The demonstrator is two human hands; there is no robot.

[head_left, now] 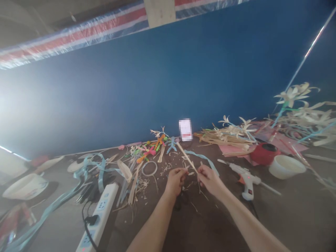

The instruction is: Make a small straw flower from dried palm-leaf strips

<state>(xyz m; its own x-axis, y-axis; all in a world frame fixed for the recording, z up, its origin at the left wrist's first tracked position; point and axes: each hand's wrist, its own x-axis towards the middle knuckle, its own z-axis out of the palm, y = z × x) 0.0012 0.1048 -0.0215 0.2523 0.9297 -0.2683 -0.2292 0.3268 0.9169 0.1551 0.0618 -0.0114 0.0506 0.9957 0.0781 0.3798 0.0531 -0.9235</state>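
My right hand [208,177] is closed, thumb and fingers pinching the near end of a straw-coloured stick [186,154]. The stick slants away up and to the left, its far end close to a light blue flower-shaped piece [172,144]; I cannot tell whether they are joined. Just left of it, my left hand [175,180] is closed too, a small pale strip [187,169] showing at its fingertips. Pale scraps [166,168] lie on the dark table beyond the left hand. A light blue ribbon [203,158] curves behind the right hand.
A glue gun [246,178], white cup [286,167] and red round object [264,153] stand right. Dried-husk flowers [238,127] lie behind. Left are a power strip [101,213], clear ring [149,168], bowl [26,185] and colourful pieces [149,150]. A blue wall [157,80] rises behind.
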